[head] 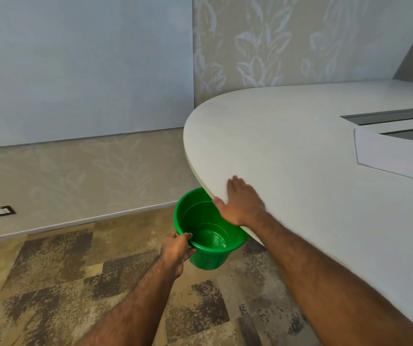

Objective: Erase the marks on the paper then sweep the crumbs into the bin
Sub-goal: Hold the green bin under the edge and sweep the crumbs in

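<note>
My left hand (176, 250) grips the near rim of a green plastic bin (206, 231), holding it off the floor just under the curved edge of the white table (287, 151). A few pale specks lie at the bin's bottom. My right hand (241, 202) lies flat on the table right at its edge, fingers straight, directly above the bin's opening. A white sheet of paper (395, 156) lies on the table at the far right, partly out of view. No eraser is in view.
Two grey metal cable slots (387, 116) are set into the table behind the paper. Patterned carpet (75, 270) covers the floor below. A wall with two sockets (2, 211) runs along the left, close behind the bin.
</note>
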`<control>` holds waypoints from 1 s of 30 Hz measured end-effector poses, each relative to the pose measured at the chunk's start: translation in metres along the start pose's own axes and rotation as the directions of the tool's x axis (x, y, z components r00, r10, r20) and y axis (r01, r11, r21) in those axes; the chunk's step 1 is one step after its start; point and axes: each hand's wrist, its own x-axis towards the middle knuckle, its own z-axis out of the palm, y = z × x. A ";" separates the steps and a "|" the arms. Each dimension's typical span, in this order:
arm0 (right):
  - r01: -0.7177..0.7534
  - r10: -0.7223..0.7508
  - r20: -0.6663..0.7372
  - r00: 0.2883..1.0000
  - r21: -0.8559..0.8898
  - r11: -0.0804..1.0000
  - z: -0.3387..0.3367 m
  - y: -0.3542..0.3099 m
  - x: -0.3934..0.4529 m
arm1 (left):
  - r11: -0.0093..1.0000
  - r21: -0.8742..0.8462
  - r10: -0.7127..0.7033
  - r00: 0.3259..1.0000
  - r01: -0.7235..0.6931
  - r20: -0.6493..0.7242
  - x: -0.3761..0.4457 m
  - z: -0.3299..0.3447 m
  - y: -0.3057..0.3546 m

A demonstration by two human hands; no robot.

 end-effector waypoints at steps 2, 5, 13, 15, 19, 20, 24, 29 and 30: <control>0.083 -0.083 -0.019 0.996 0.002 0.997 0.005 -0.027 -0.005 | 1.000 0.024 0.004 1.000 -0.004 -0.006 0.001 0.001 0.000; 0.191 -0.182 -0.137 0.974 0.054 0.980 0.003 -0.035 -0.006 | 0.999 0.033 0.004 1.000 -0.004 0.006 0.003 0.002 -0.001; -0.350 0.359 -0.056 0.932 0.130 0.928 -0.013 0.077 0.004 | 0.999 0.043 0.002 1.000 -0.002 0.020 0.011 -0.003 0.003; -0.297 0.299 -0.015 0.954 0.060 0.953 -0.009 0.074 0.003 | 0.999 0.049 0.005 1.000 -0.006 0.020 0.013 -0.002 0.002; -0.049 0.050 -0.038 0.998 0.038 0.998 -0.005 0.023 0.000 | 0.998 0.056 0.004 1.000 -0.005 0.019 0.016 0.000 0.003; 0.011 -0.010 -0.044 0.999 0.031 0.999 -0.001 0.004 -0.003 | 0.998 0.059 0.005 1.000 -0.005 0.014 0.017 0.001 0.003; 0.190 -0.189 -0.032 0.982 0.051 0.980 0.008 -0.034 -0.008 | 0.996 0.086 0.006 1.000 -0.008 0.022 0.014 0.006 -0.001; -0.227 0.258 -0.231 0.938 0.152 0.962 -0.020 0.054 0.009 | 0.998 0.068 -0.011 0.999 0.008 0.039 0.014 0.000 0.001; -0.309 0.333 -0.141 0.932 0.169 0.936 -0.021 0.071 0.008 | 0.998 0.065 -0.010 0.999 0.008 0.037 0.014 -0.001 0.002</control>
